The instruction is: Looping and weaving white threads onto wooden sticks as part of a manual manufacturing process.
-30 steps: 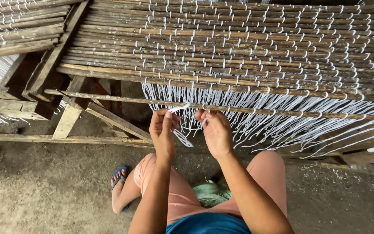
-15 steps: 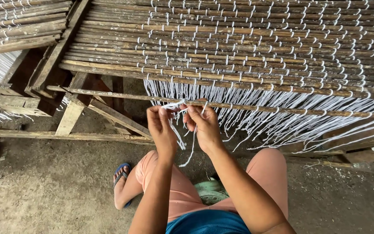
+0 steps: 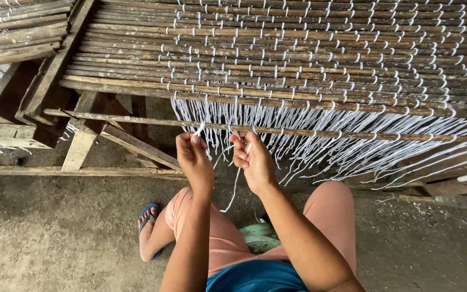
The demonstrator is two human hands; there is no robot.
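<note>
- Mat of thin brown bamboo slats (image 3: 298,59), rough and round, laid side by side and bound by rows of white cord knots; fills the far half of the scene
- Loose slat (image 3: 352,132) lies alone at the mat's near edge, crossing from left to right
- White cords (image 3: 320,140), thin and limp, hang in a fringe from the near edge
- Weathered wooden frame (image 3: 82,143) under the mat at left; gritty grey floor (image 3: 55,243) below
- Left hand (image 3: 195,159) raised, fingers curled, pinching a cord end just at the loose slat
- Right hand (image 3: 252,159) just beside it, fingers clenched on another strand, which trails down between the wrists
- Both forearms reach up from the near edge; knees in peach shorts, blue sandal (image 3: 148,216) at near left
</note>
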